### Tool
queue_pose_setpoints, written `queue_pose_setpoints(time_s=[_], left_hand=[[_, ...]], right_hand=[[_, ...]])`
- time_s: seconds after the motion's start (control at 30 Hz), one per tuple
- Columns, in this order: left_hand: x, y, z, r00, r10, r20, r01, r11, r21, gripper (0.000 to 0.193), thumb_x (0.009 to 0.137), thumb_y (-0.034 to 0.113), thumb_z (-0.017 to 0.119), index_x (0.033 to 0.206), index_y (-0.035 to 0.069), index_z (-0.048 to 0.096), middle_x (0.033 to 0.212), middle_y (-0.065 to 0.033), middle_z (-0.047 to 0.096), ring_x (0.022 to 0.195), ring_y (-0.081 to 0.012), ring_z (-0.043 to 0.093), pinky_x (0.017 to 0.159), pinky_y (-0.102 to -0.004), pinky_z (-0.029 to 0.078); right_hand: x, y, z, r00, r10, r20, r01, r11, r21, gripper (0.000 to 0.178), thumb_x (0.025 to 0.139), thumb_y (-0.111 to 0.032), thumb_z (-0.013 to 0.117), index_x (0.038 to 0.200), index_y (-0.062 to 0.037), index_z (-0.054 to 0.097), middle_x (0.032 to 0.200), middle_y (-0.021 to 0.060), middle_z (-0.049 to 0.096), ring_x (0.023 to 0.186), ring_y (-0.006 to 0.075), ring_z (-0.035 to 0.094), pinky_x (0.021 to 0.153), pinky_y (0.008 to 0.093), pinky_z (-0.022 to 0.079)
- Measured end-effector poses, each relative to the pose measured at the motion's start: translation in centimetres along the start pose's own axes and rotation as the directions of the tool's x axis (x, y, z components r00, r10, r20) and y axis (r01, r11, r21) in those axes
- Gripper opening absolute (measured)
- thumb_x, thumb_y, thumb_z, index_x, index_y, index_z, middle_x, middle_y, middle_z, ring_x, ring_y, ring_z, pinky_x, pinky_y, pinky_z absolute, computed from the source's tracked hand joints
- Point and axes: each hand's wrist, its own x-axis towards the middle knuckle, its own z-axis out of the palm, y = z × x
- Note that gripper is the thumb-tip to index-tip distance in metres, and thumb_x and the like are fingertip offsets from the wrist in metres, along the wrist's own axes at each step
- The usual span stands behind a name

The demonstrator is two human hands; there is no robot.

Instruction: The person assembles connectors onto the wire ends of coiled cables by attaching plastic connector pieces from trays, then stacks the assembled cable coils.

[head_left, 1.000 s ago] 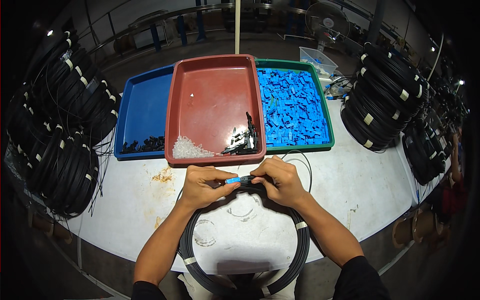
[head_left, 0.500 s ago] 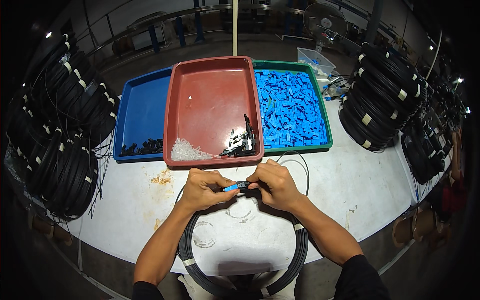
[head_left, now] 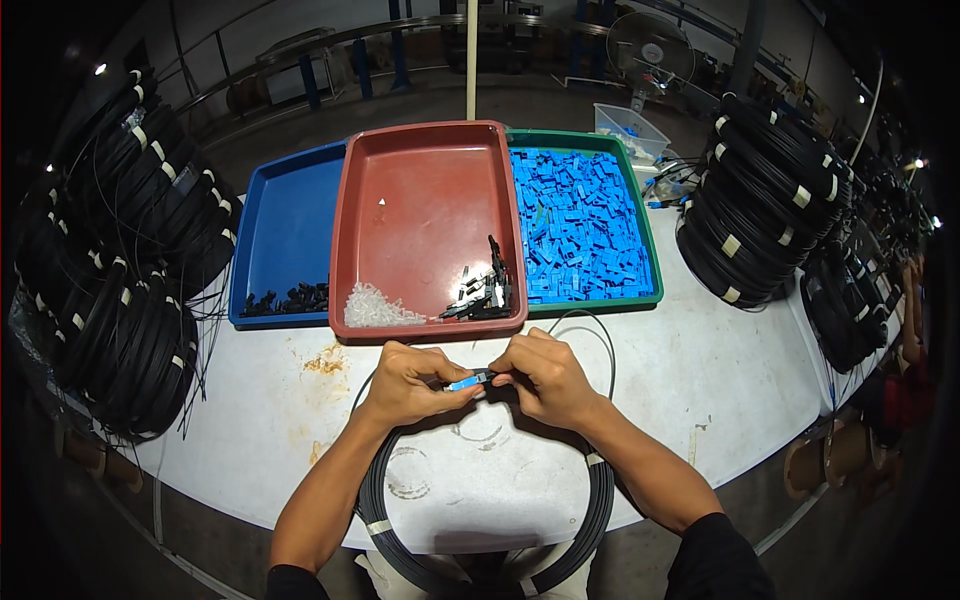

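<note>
One blue clip (head_left: pixel 465 383) is meeting a black piece (head_left: pixel 488 376), maybe not all joined. Left hand (head_left: pixel 408 385) is pinching blue, right hand (head_left: pixel 546 382) black.

A workshop or factory assembly area, identified by the red tray (head_left: pixel 430 225), blue tray (head_left: pixel 288 215) and green tray (head_left: pixel 647 240) of small loose parts (head_left: pixel 580 230) on a white surface (head_left: pixel 665 390), banded black cable coils (head_left: pixel 768 200) stacked at both sides, brown spools (head_left: pixel 830 462) below, and a large fan (head_left: pixel 651 52) behind.
</note>
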Motion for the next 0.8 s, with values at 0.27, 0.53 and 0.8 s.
queue_pose_setpoints(time_s=[0.27, 0.53, 0.8], left_hand=[[0.4, 0.5, 0.2, 0.990, 0.072, -0.122, -0.067, 0.997, 0.044, 0.013, 0.074, 0.006, 0.086, 0.083, 0.000, 0.079, 0.073, -0.0104, 0.075, 0.055, -0.0095, 0.065, 0.049, -0.0218, 0.048], [0.2, 0.8, 0.0, 0.990, 0.050, -0.133, -0.039, 0.996, 0.086, 0.015, 0.077, 0.008, 0.086, 0.088, 0.000, 0.079, 0.075, -0.0095, 0.076, 0.056, -0.0097, 0.067, 0.051, -0.0218, 0.051], [0.6, 1.2, 0.7, 0.972, 0.208, -0.108, -0.186, 0.965, 0.186, 0.014, 0.077, 0.003, 0.083, 0.091, 0.001, 0.079, 0.086, -0.0114, 0.078, 0.068, -0.0157, 0.074, 0.060, -0.0246, 0.057]], right_hand=[[0.0, 0.2, -1.1, 0.999, 0.016, 0.028, -0.014, 0.998, -0.061, 0.019, 0.076, 0.001, 0.076, 0.089, -0.0022, 0.063, 0.076, 0.0110, 0.060, 0.069, 0.0302, 0.059, 0.066, 0.0400, 0.046], [0.0, 0.4, -1.0, 1.000, 0.006, 0.018, -0.004, 0.997, -0.081, 0.018, 0.076, -0.001, 0.073, 0.092, -0.0025, 0.063, 0.078, 0.0103, 0.058, 0.071, 0.0297, 0.059, 0.066, 0.0394, 0.046], [0.1, 0.0, -0.6, 0.995, -0.097, 0.020, 0.099, 0.980, -0.175, 0.023, 0.076, -0.002, 0.076, 0.096, -0.0037, 0.066, 0.086, 0.0067, 0.065, 0.068, 0.0246, 0.058, 0.061, 0.0358, 0.042]])
